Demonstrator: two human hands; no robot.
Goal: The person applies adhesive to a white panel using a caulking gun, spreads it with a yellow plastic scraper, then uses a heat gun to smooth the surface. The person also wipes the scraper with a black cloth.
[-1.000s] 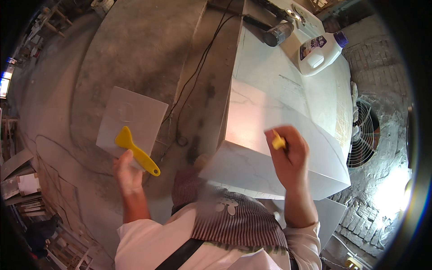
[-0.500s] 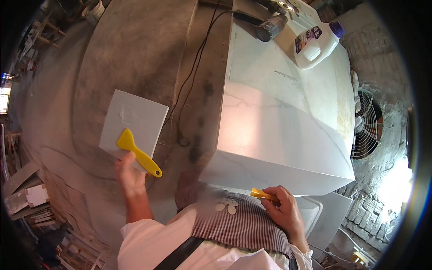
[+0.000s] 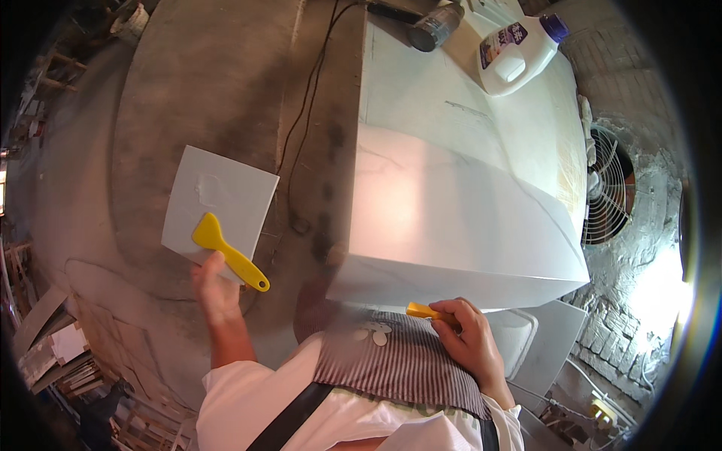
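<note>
right hand | grips yellow tool | long axis pointing left

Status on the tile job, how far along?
Done: a white dab sits on the small tile, with one yellow scraper lying on it. In hand: the left hand holds that tile from below; the right hand grips a second yellow scraper at the near edge of the big slab. Left: no paste is visible on the slab, so spreading looks not yet done.
</note>
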